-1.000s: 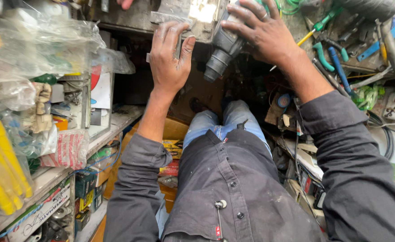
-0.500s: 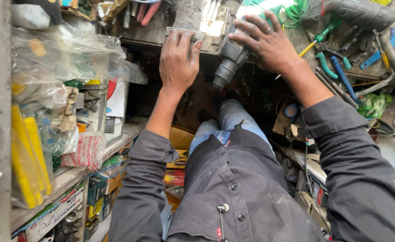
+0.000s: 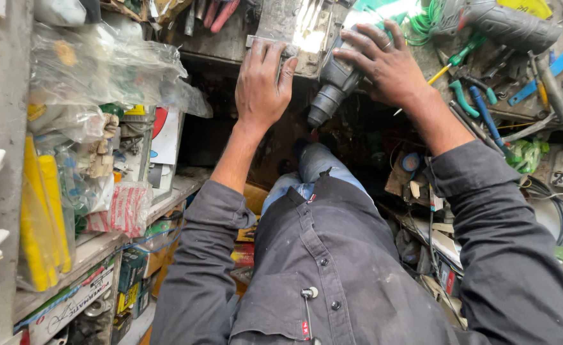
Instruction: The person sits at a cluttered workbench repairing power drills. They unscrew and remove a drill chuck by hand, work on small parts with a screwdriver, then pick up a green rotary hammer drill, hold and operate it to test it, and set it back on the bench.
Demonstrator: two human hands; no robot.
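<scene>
The left hand point(image 3: 263, 83) presses flat on the bench point(image 3: 230, 45) edge; the right hand point(image 3: 387, 64) is clamped on a grey drill body point(image 3: 332, 89) at one o'clock, which could slip off the cluttered edge.

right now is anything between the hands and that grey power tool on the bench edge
Nothing visible. The right hand already lies on the grey power tool, fingers spread over its body. The left hand rests flat on the metal bench edge just beside the tool, with no object in the small gap between them.
</scene>
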